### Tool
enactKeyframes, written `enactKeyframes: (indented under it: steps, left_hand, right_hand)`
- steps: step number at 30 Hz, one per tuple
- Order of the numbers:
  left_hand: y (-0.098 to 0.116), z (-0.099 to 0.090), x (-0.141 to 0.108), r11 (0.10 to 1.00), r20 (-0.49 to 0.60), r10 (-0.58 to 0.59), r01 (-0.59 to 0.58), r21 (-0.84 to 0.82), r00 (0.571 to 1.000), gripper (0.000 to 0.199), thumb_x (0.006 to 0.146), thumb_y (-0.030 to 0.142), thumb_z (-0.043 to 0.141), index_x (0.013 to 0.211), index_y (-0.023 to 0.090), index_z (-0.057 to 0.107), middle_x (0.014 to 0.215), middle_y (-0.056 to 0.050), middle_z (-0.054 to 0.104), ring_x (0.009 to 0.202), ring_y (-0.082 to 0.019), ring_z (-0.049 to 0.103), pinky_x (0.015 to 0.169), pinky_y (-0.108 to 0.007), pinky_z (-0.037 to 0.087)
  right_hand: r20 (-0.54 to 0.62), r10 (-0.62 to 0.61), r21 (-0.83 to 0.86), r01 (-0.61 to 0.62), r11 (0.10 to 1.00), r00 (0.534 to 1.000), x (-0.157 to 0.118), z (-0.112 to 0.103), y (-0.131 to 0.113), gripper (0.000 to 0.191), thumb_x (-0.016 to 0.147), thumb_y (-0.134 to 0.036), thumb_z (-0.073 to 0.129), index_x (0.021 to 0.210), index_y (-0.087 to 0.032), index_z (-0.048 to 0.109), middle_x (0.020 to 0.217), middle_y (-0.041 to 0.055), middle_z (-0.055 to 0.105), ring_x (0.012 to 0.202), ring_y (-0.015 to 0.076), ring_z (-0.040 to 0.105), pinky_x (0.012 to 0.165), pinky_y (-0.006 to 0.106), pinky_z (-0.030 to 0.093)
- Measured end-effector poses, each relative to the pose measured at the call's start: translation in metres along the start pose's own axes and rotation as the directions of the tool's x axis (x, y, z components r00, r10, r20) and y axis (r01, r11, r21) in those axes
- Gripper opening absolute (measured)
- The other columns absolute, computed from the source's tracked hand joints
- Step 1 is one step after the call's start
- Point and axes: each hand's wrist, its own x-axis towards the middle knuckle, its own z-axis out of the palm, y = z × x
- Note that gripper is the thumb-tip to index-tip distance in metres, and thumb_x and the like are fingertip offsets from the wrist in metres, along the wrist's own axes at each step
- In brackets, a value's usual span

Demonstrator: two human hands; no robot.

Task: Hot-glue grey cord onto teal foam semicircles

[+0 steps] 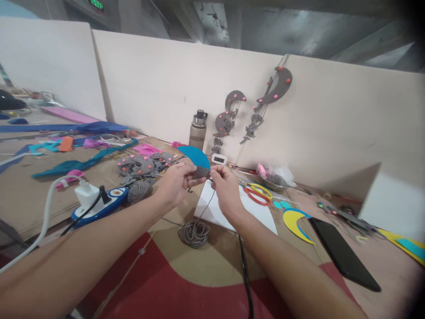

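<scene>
A blue curved piece (196, 155), its lower end wrapped in grey cord, is held up over the table. My left hand (179, 182) is closed on its wrapped part. At the wrapped end, my right hand (226, 188) pinches the grey cord (210, 201) between thumb and finger. The cord runs down to a loose coil (194, 233) on the table below my hands. White paper (215, 208) lies under my right hand. Yellow and red handled scissors (259, 194) are to the right of it.
A power strip (99, 206) with a white plug and grey yarn (140, 190) are at left. Behind stand a bottle (198, 130) and a small clock (219, 159). Grey crescents (282, 84) hang on the board. At right lie a yellow crescent (295, 223) and a black phone (345, 254).
</scene>
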Motion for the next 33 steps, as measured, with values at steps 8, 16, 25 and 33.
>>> enactKeyframes:
  steps: [8, 16, 25, 33]
  left_hand:
    - [-0.001, -0.008, 0.008, 0.997, 0.005, -0.075, 0.075, -0.029, 0.997, 0.006, 0.065, 0.008, 0.059, 0.064, 0.014, 0.056, 0.064, -0.001, 0.065, 0.064, -0.014, 0.065, 0.061, -0.027, 0.057]
    - [0.001, -0.01, 0.01, 0.996, 0.05, -0.083, 0.083, -0.011, 0.995, 0.004, 0.068, 0.009, 0.059, 0.07, 0.012, 0.059, 0.074, -0.005, 0.067, 0.068, -0.015, 0.065, 0.064, -0.029, 0.058]
    - [0.001, -0.012, 0.009, 0.997, 0.193, -0.065, 0.07, -0.021, 0.979, 0.007, 0.071, 0.01, 0.064, 0.066, 0.012, 0.06, 0.069, -0.001, 0.064, 0.069, -0.011, 0.062, 0.078, -0.032, 0.057]
    - [0.002, -0.011, 0.012, 0.996, 0.086, -0.093, 0.093, 0.007, 0.992, 0.004, 0.074, 0.011, 0.06, 0.075, 0.011, 0.064, 0.077, -0.005, 0.068, 0.069, -0.013, 0.064, 0.064, -0.026, 0.058]
  right_hand:
    - [0.135, 0.092, 0.118, -0.108, 0.987, 0.987, 0.002, -0.003, -0.002, 0.015, 0.072, -0.034, 0.058, 0.073, -0.019, 0.054, 0.06, -0.006, 0.048, 0.047, 0.006, 0.034, 0.046, 0.021, 0.027]
    - [0.183, 0.126, 0.224, -0.166, 0.96, 0.975, 0.0, -0.001, -0.009, 0.02, 0.069, -0.036, 0.063, 0.073, -0.02, 0.052, 0.057, -0.0076, 0.043, 0.046, 0.0054, 0.03, 0.046, 0.021, 0.026]
    - [0.198, 0.179, 0.34, -0.239, 0.91, 0.964, 0.003, -0.004, -0.005, 0.024, 0.065, -0.036, 0.067, 0.069, -0.019, 0.051, 0.055, -0.008, 0.036, 0.045, 0.0052, 0.024, 0.044, 0.021, 0.02]
    - [0.185, 0.107, 0.289, -0.158, 0.944, 0.977, -0.003, -0.001, -0.007, 0.02, 0.07, -0.036, 0.064, 0.074, -0.02, 0.051, 0.057, -0.0082, 0.036, 0.047, 0.0059, 0.028, 0.045, 0.02, 0.025]
